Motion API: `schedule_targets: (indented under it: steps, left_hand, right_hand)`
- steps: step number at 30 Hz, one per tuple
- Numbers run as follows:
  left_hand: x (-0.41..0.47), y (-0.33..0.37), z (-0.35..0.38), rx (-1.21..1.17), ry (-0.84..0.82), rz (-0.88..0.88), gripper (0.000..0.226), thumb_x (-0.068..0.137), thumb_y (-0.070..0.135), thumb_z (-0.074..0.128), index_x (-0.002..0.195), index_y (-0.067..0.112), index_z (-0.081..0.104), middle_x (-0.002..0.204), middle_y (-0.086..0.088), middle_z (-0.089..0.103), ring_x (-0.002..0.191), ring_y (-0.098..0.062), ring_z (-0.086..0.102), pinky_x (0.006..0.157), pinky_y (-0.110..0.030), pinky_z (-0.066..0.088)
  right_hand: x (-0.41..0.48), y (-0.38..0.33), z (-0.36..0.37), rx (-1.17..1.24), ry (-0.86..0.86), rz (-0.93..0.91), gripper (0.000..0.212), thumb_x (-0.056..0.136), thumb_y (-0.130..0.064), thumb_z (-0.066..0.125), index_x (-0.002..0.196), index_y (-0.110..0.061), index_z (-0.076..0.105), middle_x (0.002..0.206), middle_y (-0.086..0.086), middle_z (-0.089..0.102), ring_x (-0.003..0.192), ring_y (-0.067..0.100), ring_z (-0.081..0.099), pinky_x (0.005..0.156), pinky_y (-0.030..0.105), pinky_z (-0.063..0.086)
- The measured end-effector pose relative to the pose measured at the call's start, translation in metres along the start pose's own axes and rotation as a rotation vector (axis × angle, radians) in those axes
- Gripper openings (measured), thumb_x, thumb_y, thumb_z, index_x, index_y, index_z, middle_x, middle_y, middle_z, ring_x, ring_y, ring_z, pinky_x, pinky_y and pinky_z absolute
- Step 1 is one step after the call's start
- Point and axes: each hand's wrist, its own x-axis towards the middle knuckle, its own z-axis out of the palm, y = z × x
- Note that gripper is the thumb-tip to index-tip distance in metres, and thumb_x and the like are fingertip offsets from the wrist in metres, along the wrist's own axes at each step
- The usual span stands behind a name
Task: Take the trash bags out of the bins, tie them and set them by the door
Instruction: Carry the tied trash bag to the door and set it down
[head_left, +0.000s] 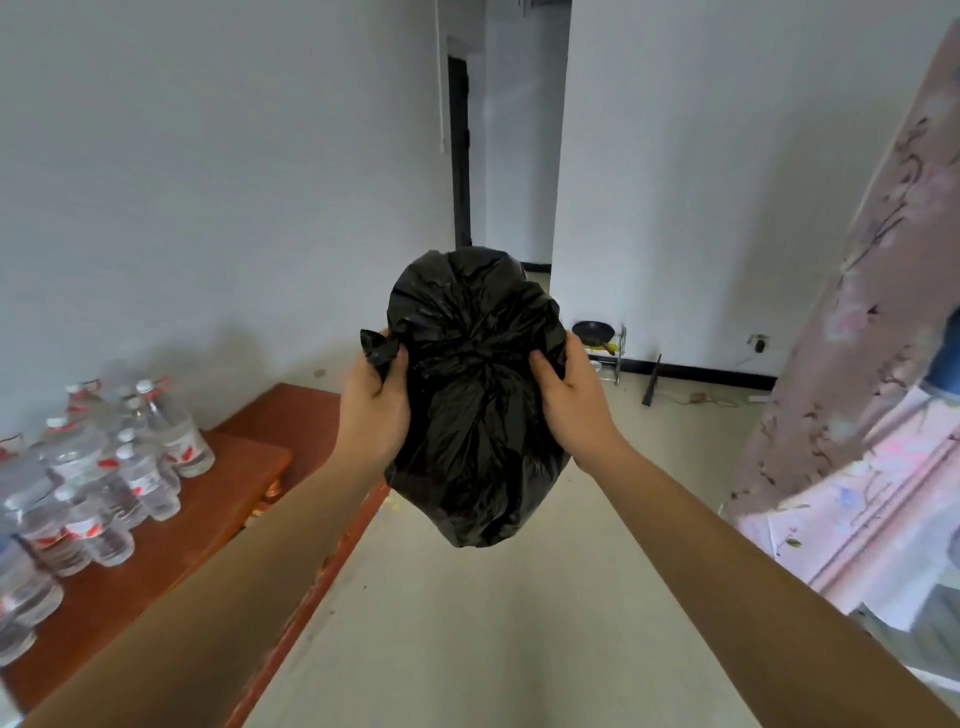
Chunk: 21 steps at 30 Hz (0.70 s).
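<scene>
Black trash bag (475, 415) held off the floor (493, 649) between both my hands.
My left hand (374, 410) pinches a loose flap of plastic at the bag's left side, thumb on top. My right hand (571, 400) grasps the bag's right side, fingers curled into the gathered film. The bag hangs in front of me, in line with a dark doorway (460, 156) far ahead. Water bottles (104, 467) stand on the reddish tabletop (218, 514) to the left.

black bag (475, 415) contents: hidden | water bottles (166, 441): cut by left edge | floral cloth (857, 364): blurred, cut right
</scene>
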Motion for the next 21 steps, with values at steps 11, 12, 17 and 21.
schedule_targets:
  steps: [11,12,17,21]
  left_hand:
    - [0.306,-0.151,0.163,0.012,-0.036,-0.038,0.020,0.107,0.027,0.043,0.110,0.026,0.064,0.103,0.019,0.065,0.098,0.002,0.060,0.084,-0.021,0.047]
    - [0.335,-0.160,0.174,0.004,-0.030,-0.047,0.021,0.107,0.028,0.044,0.109,0.029,0.064,0.104,0.017,0.067,0.100,-0.002,0.062,0.087,-0.025,0.048]
    - [0.452,-0.196,0.201,0.022,0.020,-0.029,0.021,0.107,0.024,0.044,0.109,0.032,0.063,0.105,0.021,0.065,0.102,-0.005,0.062,0.087,-0.024,0.045]
    - [0.550,-0.257,0.227,0.044,0.042,-0.039,0.022,0.107,0.024,0.043,0.115,0.029,0.063,0.109,0.014,0.068,0.108,-0.012,0.063,0.094,-0.035,0.048]
  right_hand:
    - [0.325,0.178,0.016,-0.009,0.044,0.064,0.030,0.103,-0.026,0.047,0.132,-0.021,0.049,0.123,-0.004,0.059,0.116,0.013,0.055,0.101,0.031,0.042]
    - [0.358,0.187,0.018,-0.016,0.039,0.050,0.027,0.103,-0.025,0.047,0.131,-0.022,0.049,0.124,-0.004,0.059,0.117,0.013,0.054,0.102,0.031,0.041]
    - [0.487,0.218,0.046,0.018,-0.028,0.048,0.028,0.103,-0.020,0.048,0.131,-0.019,0.051,0.124,-0.002,0.058,0.116,0.011,0.054,0.101,0.027,0.041]
    - [0.588,0.271,0.075,0.034,-0.076,0.086,0.032,0.104,-0.023,0.048,0.136,-0.020,0.048,0.114,-0.015,0.058,0.105,-0.003,0.054,0.085,0.009,0.039]
